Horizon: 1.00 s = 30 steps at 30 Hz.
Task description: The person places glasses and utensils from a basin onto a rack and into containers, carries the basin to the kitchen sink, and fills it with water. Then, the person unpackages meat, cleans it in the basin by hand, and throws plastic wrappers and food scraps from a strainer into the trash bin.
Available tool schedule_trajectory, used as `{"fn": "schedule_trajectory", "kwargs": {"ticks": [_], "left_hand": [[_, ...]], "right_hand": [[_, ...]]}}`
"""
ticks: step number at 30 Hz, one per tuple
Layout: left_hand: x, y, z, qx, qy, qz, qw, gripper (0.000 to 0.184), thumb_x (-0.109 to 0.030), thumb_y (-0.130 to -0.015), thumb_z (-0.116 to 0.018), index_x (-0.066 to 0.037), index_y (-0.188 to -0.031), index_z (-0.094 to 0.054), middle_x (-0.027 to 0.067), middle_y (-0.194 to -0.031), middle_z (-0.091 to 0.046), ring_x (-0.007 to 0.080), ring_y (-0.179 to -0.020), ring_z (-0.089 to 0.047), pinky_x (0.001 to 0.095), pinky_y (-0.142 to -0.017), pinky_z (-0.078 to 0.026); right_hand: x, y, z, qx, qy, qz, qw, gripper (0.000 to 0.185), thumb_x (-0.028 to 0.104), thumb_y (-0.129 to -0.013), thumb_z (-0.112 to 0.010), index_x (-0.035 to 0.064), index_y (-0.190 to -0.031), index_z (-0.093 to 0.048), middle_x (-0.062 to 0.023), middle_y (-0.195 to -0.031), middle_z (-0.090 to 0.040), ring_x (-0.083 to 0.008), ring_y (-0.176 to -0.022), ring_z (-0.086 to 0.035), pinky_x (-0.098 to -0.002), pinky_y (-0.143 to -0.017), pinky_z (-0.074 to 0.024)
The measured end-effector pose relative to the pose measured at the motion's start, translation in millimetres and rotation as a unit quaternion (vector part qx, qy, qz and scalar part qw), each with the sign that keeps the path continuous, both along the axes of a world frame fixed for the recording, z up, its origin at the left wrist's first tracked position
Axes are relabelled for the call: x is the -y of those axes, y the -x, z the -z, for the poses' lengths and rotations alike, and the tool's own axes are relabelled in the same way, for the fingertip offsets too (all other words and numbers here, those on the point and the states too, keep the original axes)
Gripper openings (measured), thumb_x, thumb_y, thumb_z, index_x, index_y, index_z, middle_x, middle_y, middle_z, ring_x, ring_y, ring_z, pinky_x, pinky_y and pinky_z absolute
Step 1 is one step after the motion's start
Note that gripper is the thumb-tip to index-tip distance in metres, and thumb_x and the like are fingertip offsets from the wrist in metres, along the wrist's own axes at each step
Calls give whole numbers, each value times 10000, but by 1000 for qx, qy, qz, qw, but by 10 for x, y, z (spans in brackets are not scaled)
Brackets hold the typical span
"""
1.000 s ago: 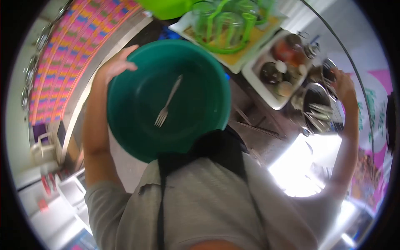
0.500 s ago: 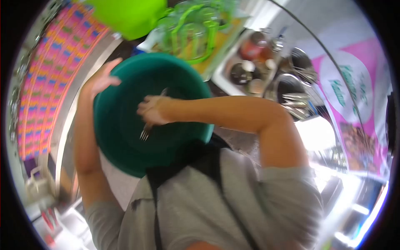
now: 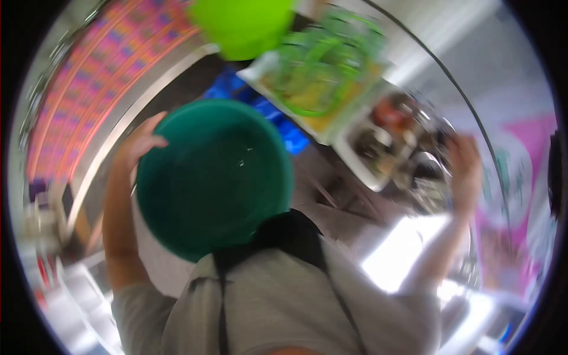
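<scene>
My left hand (image 3: 142, 142) grips the rim of a large, round green plastic basin (image 3: 278, 142), its thumb over the edge and the other fingers on the outside. The basin is held tilted toward me, against the dark apron on my front. Inside it are only a few small bright glints. Off to the right, my right hand (image 3: 464, 165) is raised beside the metal containers of cutlery (image 3: 429, 177). Motion blur smears its fingers, and I cannot make out whether anything is in them.
Beyond the basin stands a tray (image 3: 322, 127) of clear jars or glasses with green trim (image 3: 322, 71). A white bin (image 3: 361, 160) of assorted items adjoins it. A lime-green tub (image 3: 242, 26) and blue plastic (image 3: 284, 124) lie farther back. A patterned cloth (image 3: 100, 89) covers the left side.
My right hand held a fork inside the basin; it has swung out to the right, beside the cutlery containers. The fork no longer shows in the basin. My left hand stays on the rim.
</scene>
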<state>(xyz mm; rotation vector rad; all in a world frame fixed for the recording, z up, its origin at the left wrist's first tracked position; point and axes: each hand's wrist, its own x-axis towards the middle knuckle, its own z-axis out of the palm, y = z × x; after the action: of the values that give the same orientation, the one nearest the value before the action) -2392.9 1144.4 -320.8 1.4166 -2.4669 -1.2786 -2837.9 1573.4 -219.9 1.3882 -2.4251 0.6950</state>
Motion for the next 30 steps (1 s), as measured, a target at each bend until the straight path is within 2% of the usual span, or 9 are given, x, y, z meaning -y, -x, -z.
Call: {"fn": "schedule_trajectory", "kwargs": {"ticks": [6,9,10,11,13,17,22,25,30], "left_hand": [[-14,-1071,207,-71,-22,-2,997,610,-26,-672,-619,-34,-1271,-508,118,-1148,-582,209,-1075,-551,331,-927,-450],[-27,-1864,342,-148,-115,-99,977,571,7,-680,-601,-37,-1244,-521,122,-1111,-593,200,-1015,-581,330,-863,-494],[-73,-2190,366,-193,-198,-143,950,545,23,-685,-592,-38,-1223,-530,125,-1088,-598,196,-980,-596,330,-824,-516],[-137,-2490,388,-198,-189,-164,948,545,23,-685,-592,-38,-1223,-530,125,-1088,-598,196,-980,-596,330,-824,-516],[-254,-3092,472,-209,-210,-237,925,499,41,-693,-582,-39,-1183,-539,116,-1034,-601,186,-914,-613,323,-753,-538],[-437,-4555,641,-149,-169,-344,911,504,41,-685,-585,-42,-1181,-536,106,-1002,-591,190,-916,-599,329,-763,-532],[-767,-6368,851,-154,-83,-469,866,566,21,-644,-611,-14,-1204,-536,137,-1037,-590,250,-995,-560,374,-862,-480],[-959,-7222,763,-185,-85,-562,802,563,57,-641,-590,9,-1197,-517,146,-999,-583,252,-928,-586,371,-834,-500],[-1107,-8321,915,-253,-17,-676,692,520,91,-650,-553,21,-1163,-504,155,-960,-585,263,-895,-604,367,-768,-531]], "right_hand": [[-890,1159,541,-98,-177,153,967,321,163,-910,-574,13,-1193,-590,-193,-1108,-607,-369,-1038,-560,-464,-884,-433],[-58,774,344,-198,-66,10,978,330,131,-904,-595,1,-1206,-581,-160,-1114,-610,-310,-994,-584,-413,-867,-458],[330,436,273,98,81,-72,989,361,175,-916,-580,7,-1235,-570,-162,-1195,-588,-298,-1082,-552,-412,-953,-413],[725,11,207,391,205,-146,885,393,219,-929,-565,13,-1264,-559,-164,-1277,-566,-286,-1170,-519,-412,-1038,-367],[1842,-1940,53,197,104,-216,951,347,146,-885,-633,-9,-1191,-583,-119,-1174,-590,-207,-1033,-543,-331,-910,-407],[3361,-4740,2,193,-60,-680,705,450,-18,-675,-767,42,-1103,-641,-131,-1021,-644,-248,-865,-626,-330,-740,-522],[4010,-7409,-606,70,-139,-947,279,194,142,-806,-588,47,-968,-638,-137,-918,-602,-273,-873,-639,-366,-721,-542],[3933,-8597,-1090,-207,-112,-950,204,167,152,-795,-592,28,-904,-620,-143,-900,-604,-279,-862,-637,-388,-723,-536],[3998,-10104,-1138,-231,-134,-955,131,154,144,-791,-603,26,-885,-632,-145,-897,-616,-281,-846,-637,-395,-705,-531]]}}
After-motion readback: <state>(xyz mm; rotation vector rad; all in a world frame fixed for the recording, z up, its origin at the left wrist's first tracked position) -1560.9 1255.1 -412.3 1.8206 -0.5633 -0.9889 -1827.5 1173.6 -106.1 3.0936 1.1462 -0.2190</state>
